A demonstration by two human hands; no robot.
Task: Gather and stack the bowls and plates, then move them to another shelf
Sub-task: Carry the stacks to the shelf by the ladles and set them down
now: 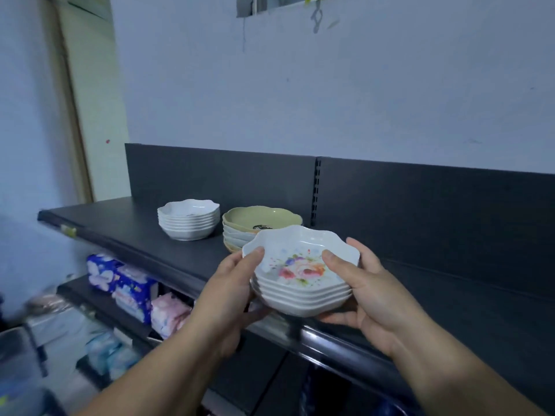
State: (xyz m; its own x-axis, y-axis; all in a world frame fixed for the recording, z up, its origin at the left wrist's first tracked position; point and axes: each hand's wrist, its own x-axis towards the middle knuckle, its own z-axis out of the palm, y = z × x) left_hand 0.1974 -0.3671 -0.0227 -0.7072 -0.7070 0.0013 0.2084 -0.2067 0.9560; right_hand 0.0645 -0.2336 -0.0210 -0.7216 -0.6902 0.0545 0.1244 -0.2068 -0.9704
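Head view shows the dark shelf (126, 232), its white stack (188, 219) at ten o'clock and green-topped stack (258, 223) at eleven from the floral bowl stack (300, 277) that my left hand (228, 286) and right hand (369, 292) grip, thumbs over opposite rims, equally near.

No legible txt; pkg (132, 285) print too blurry.

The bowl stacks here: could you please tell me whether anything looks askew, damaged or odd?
Nothing looks broken or spilled. The one oddity is the mixed stack on the shelf: a yellow-green bowl tops paler ones, with an unidentifiable dark item inside. The floral stack sits evenly nested between left hand and right hand.
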